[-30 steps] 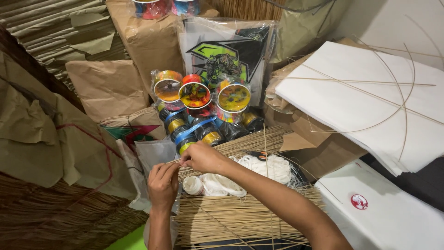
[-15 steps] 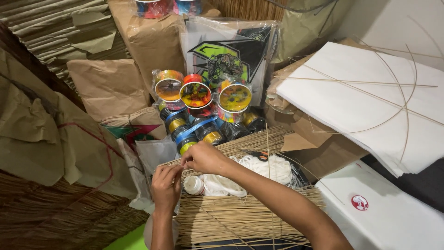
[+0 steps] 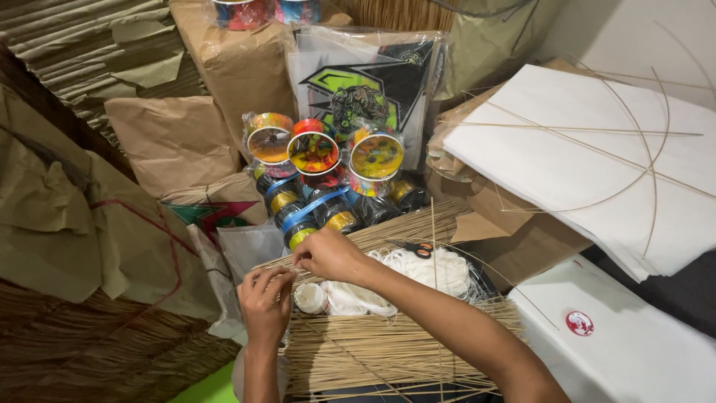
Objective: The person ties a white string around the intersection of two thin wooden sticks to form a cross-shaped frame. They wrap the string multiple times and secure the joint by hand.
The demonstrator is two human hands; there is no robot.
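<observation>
Down low at centre, both hands meet over a heap of thin bamboo sticks [image 3: 388,351] laid flat in bundles. Left hand [image 3: 265,302] comes up from the bottom edge, fingers curled w/ thumb & fingertips pinched together; right hand [image 3: 328,255] reaches across from the right, forearm slanting over the sticks, its fingertips also pinched shut & nearly touching the left's. Whatever sits btwn the two pinches is too fine to make out: maybe a thread or a single stick, can't tell. Just beside the left hand, to its right, a small white spool [image 3: 309,297] lies against a loose tangle of white string [image 3: 418,272], which rests on top of the sticks; a pair of scissors w/ black-and-orange handles [image 3: 418,248] lies on that tangle. One lone stick [image 3: 434,246] stands nearly upright thru the pile. Behind the hands, a plastic-wrapped cluster of colourful string reels [image 3: 328,168], 3 bright discs up top, darker ones below. Behind those, a bagged kite w/ green & black print [image 3: 365,86]. Brown paper parcels [image 3: 175,142] stacked at left. At right, a stack of white paper kites [image 3: 589,164] w/ thin curved & straight spars on top, well apart from the hands; a white box w/ a round red sticker [image 3: 597,343] lower right.
</observation>
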